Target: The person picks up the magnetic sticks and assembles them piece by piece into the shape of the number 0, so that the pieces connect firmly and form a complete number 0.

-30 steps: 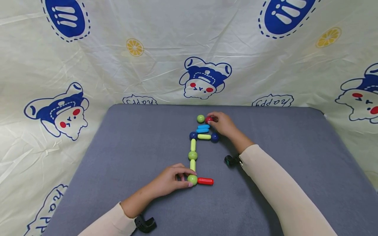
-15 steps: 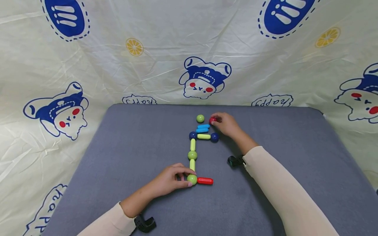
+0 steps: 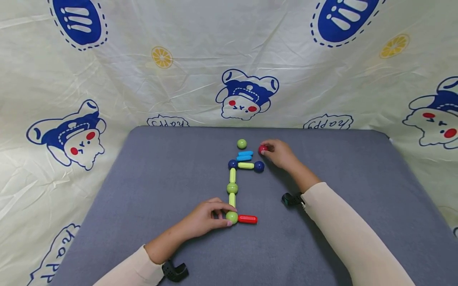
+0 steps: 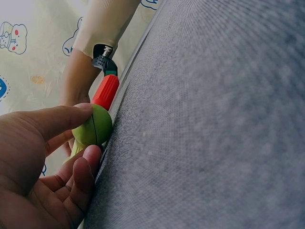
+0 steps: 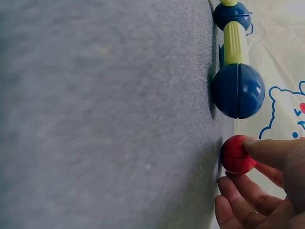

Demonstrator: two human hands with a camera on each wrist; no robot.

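Clearly, right hand (image 3: pixel 280 153) pinching red ball (image 5: pixel 234 156), left hand (image 3: pixel 204 217) holding nearest green ball (image 4: pixel 99 127)

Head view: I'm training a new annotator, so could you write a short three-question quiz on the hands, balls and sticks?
1. What does the person's right hand pinch?
2. True or false: the glossy red plastic-looking stick has a ball at both ends.
3. The ridged plastic-looking stick linking the two glossy dark-blue plastic-looking balls is: A) bright blue; B) pale yellow-green; C) red.

Key:
1. A glossy red plastic-looking ball.
2. False: one end meets the glossy light-green plastic-looking ball held in the left hand; the other end is free.
3. B.
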